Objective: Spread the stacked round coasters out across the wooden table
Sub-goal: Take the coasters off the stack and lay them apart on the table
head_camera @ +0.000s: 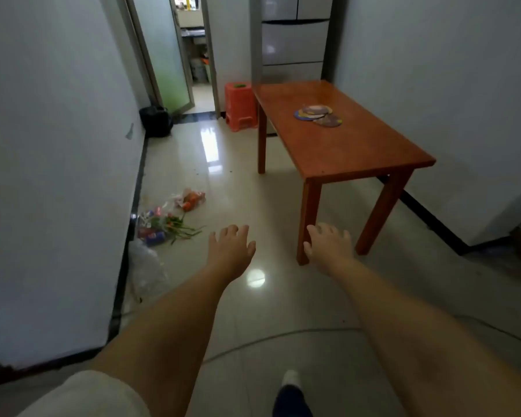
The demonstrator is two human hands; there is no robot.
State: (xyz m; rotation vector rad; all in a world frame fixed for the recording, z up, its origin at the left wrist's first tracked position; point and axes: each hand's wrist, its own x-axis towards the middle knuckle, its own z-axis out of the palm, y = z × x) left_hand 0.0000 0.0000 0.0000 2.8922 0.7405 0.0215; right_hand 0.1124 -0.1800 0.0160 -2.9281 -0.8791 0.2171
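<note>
A loose pile of round coasters (318,115), overlapping one another, lies near the middle of the wooden table (352,145), toward its far half. The table stands ahead and to the right against the wall. My left hand (230,246) is stretched out in front of me over the tiled floor, fingers apart, holding nothing. My right hand (328,243) reaches forward beside it, also open and empty, in line with the table's near left leg. Both hands are well short of the tabletop and far from the coasters.
A red plastic stool (241,106) stands at the table's far left corner. Plastic bags with vegetables (169,218) lie on the floor by the left wall. A black bag (156,120) sits by an open doorway. A fridge (294,37) stands behind the table.
</note>
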